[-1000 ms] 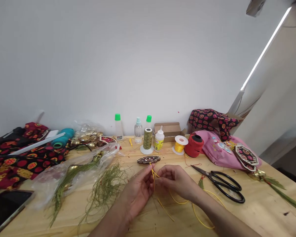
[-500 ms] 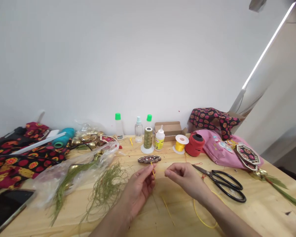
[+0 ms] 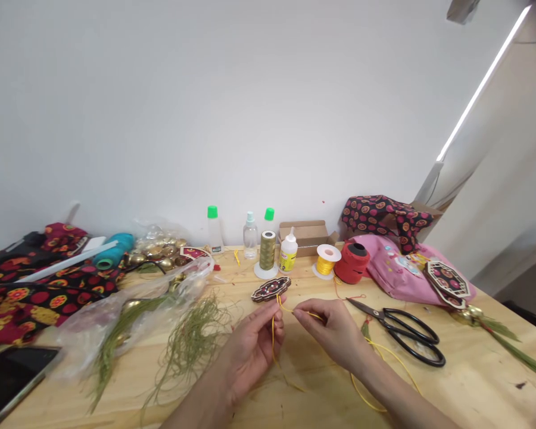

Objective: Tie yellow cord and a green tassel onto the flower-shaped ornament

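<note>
My left hand [image 3: 252, 350] pinches a thin yellow cord [image 3: 274, 336] just below a flat dark ornament with red and gold pattern [image 3: 271, 289], which hangs tilted from the cord above the wooden table [image 3: 464, 381]. My right hand [image 3: 330, 333] is closed in a pinch on the same cord a little to the right. The rest of the cord loops out over the table under my right forearm.
Black scissors [image 3: 406, 336] lie right of my hands. Thread spools [image 3: 268, 253], a yellow spool [image 3: 326, 261], a red spool [image 3: 352, 262], glue bottles and a small box line the back. Green tassel threads [image 3: 187, 342], a plastic bag, patterned fabric [image 3: 31, 292] and a phone [image 3: 9, 375] lie left. A pink bag [image 3: 397, 268] sits right.
The ornament has lifted off the table and tilted up on the cord. My right hand came back in to pinch the cord beside my left hand.
</note>
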Motion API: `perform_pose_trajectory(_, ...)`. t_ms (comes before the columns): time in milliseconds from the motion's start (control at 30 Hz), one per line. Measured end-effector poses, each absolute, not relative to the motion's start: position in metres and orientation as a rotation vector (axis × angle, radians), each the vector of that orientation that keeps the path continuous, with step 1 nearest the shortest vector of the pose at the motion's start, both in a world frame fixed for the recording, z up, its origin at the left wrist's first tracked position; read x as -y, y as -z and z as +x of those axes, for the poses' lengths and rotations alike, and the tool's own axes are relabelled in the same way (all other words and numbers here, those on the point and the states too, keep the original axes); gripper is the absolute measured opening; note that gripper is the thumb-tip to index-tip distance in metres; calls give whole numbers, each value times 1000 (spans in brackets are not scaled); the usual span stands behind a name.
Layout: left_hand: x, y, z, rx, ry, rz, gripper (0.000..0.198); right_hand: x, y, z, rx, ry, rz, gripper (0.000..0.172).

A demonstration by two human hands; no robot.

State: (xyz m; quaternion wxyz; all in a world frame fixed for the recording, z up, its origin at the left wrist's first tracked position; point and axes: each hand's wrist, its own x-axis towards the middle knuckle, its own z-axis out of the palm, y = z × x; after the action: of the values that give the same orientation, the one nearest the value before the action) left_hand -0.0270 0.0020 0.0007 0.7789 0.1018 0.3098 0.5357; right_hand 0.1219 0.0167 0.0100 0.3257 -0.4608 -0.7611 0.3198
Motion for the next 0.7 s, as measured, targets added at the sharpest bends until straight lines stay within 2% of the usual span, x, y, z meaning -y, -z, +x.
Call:
perform_pose_trajectory(267, 0, 7, -26, -675, -1109, 335, 23, -11, -11, 123, 2157, -576, -1210, 27)
perform_pose_trajectory(500, 1, 6, -25, -803, -1118, 557, 15, -3, -17, 123, 2238, -223, -1153, 21)
perform_pose_trajectory(700, 1, 6, -31, -1038, -1126, 889, 26, -7, -24, 125, 2244, -171, -1098, 17)
